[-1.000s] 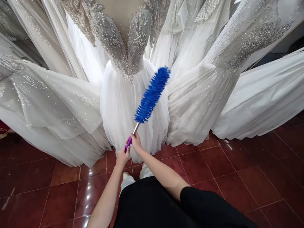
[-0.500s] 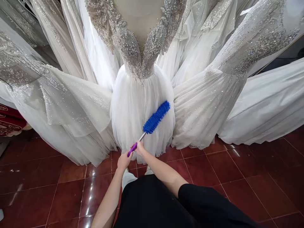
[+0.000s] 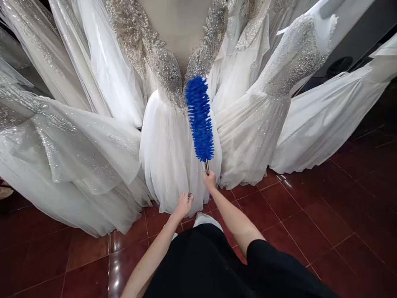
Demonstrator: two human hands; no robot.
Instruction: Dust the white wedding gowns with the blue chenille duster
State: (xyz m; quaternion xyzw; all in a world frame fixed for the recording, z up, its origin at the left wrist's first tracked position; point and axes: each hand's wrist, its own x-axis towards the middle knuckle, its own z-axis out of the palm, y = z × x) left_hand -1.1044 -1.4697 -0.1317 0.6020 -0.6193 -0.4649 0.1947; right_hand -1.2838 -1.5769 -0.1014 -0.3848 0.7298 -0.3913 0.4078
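My right hand (image 3: 209,181) is closed round the handle of a duster with a shaggy blue head (image 3: 201,120). The duster stands nearly upright, its tip in front of the beaded bodice of the middle white gown (image 3: 166,153). A short bit of metal shaft shows above my fist, and most of the purple grip is hidden. To the left and lower, my left hand (image 3: 185,204) is empty, with loosely bent fingers a little apart. It is close to the lower skirt of the gown; whether it touches the tulle I cannot tell.
Beaded white gowns flank the middle one, at left (image 3: 87,145) and right (image 3: 254,128), their skirts reaching the floor. Another plain white skirt (image 3: 316,124) spreads at far right. More gowns hang behind. Dark red tiles (image 3: 273,231) cover the floor.
My left hand has let go of the duster's grip. The right hand has moved right and up, swinging the duster from a rightward slant to nearly upright. The view has shifted slightly.
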